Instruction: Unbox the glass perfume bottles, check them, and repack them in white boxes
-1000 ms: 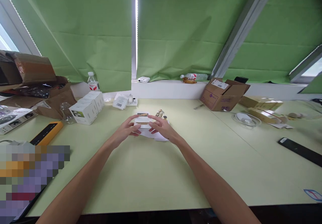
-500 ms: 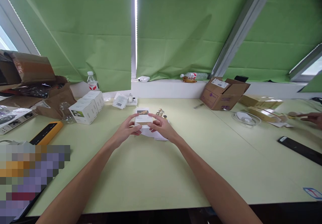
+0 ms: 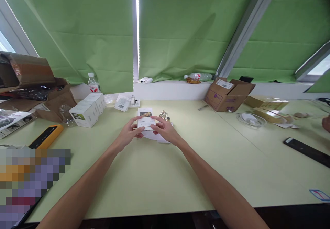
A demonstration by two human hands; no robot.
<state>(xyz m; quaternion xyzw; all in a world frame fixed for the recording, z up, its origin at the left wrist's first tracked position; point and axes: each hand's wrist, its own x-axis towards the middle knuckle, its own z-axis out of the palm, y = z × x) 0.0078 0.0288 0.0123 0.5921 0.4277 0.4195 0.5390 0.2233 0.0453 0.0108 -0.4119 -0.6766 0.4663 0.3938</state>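
My left hand (image 3: pixel 131 131) and my right hand (image 3: pixel 165 129) grip a small white box (image 3: pixel 146 122) from its two sides, thumbs on the near side and fingers around the far side. A picture panel (image 3: pixel 145 114) shows at its far end, beyond the fingertips. Beneath and behind the box lies white paper (image 3: pixel 157 137) on the table. Just past my right fingers sits a shiny gold-coloured object (image 3: pixel 163 115) whose kind I cannot make out. The box's underside is hidden.
White boxes (image 3: pixel 87 110), an orange-and-black power strip (image 3: pixel 47 135) and cardboard (image 3: pixel 31 69) are at left. A brown carton (image 3: pixel 228 95), coiled white cable (image 3: pixel 251 120), yellowish boxes (image 3: pixel 268 109) and a black phone-like object (image 3: pixel 306 150) lie right. Another person's hand (image 3: pixel 326 123) shows at the right edge.
The box's near part showed a brown strip earlier; now white printed surface shows there. My hands stay nearly in place. The other person's hand has drawn back to the right.
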